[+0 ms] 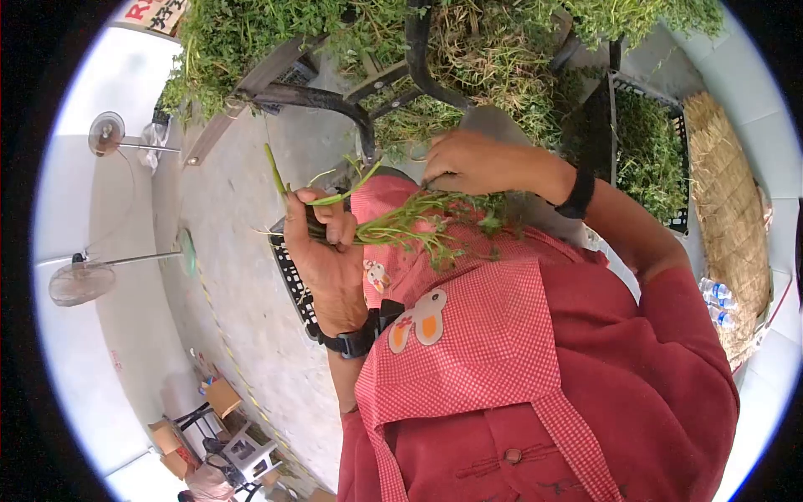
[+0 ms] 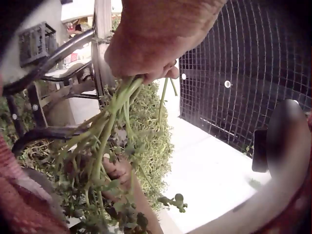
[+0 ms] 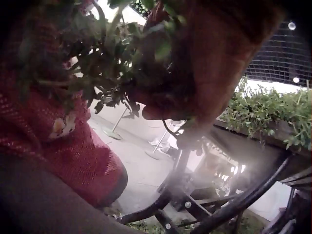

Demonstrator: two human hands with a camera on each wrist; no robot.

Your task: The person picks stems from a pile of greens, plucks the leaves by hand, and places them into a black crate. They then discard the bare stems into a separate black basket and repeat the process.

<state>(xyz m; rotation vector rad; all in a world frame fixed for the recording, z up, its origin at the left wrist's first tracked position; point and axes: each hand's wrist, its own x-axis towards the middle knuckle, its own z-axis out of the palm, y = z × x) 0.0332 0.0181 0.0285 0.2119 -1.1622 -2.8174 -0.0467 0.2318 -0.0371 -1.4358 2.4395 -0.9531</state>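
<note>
My left hand [image 1: 326, 272] grips a bunch of leafy green stems [image 1: 400, 222] in front of the apron, its stem ends poking out past the fingers and the leaves lying to the right. In the left wrist view the same bunch [image 2: 114, 109] hangs from the curled fingers, leaves downward. Over the leafy end, my right hand [image 1: 477, 161] is bent with fingers curled. A thin curved stem [image 3: 169, 128] sticks out by its fingertips in the right wrist view; the hand itself hides most of the grip there.
Heaps of the same greens [image 1: 268, 42] lie on a wooden-edged table with black legs [image 1: 309, 96]. A black crate [image 1: 293, 284] stands beside my left hand; another crate of greens [image 1: 648, 151] is at right, near a rolled straw mat [image 1: 728, 217]. Standing fans [image 1: 82, 283] are at left.
</note>
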